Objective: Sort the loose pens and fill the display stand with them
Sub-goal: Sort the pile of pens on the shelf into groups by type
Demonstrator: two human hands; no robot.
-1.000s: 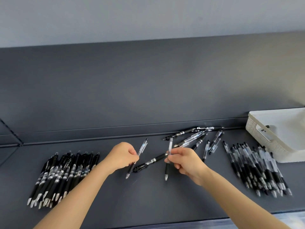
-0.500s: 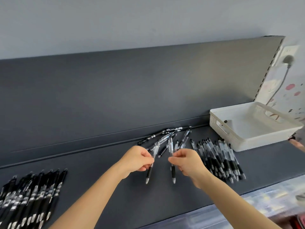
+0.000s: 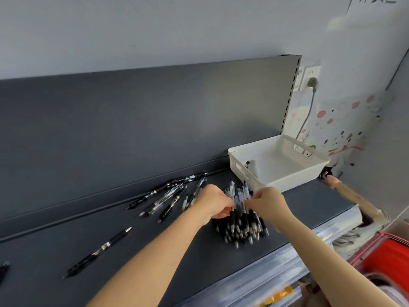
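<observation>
Sorting seemed the step in hand on the dark shelf point(image 3: 309, 202), under a pale wall point(image 3: 155, 29) with a plugged socket point(image 3: 311, 79) above the white basket point(image 3: 294, 177). Just left of the basket lay the sorted pile point(image 3: 243, 229); over it the left hand point(image 3: 212, 202) and right hand point(image 3: 269, 203) each apparently pinched a blurred pen point(image 3: 232, 196). Next, probably: lay both aligned, then fetch the loose pens point(image 3: 168, 196) farther left.

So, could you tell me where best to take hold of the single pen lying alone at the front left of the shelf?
Pinch the single pen at mid-barrel, near its silver band, coming straight down from above. It lies flat on the shelf, apart from the scattered pens, so both sides are free.
</observation>
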